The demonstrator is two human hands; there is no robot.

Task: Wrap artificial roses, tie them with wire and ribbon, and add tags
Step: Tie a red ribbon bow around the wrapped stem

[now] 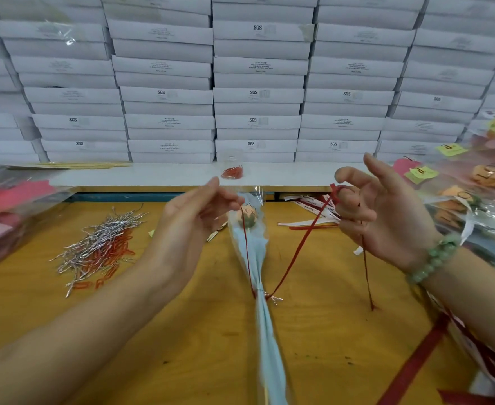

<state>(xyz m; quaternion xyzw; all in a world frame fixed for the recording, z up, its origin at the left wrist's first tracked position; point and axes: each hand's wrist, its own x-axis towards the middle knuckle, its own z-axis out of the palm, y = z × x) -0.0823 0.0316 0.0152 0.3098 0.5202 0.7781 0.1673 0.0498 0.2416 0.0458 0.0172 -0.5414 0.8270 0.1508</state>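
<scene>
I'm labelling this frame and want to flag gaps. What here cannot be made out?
All head view.
- wrapped rose: lower end cut off by the bottom edge.
- white boxes: label print too small to read.
- pink packs: blurred at the left edge.
- yellow tags: writing blurred.
- red ribbon: its path through the right hand hidden by fingers.

table (182,331): matt wood (scuffed) | wrap (249,217): glossy clear plastic | ties (100,244): shiny metal
</scene>
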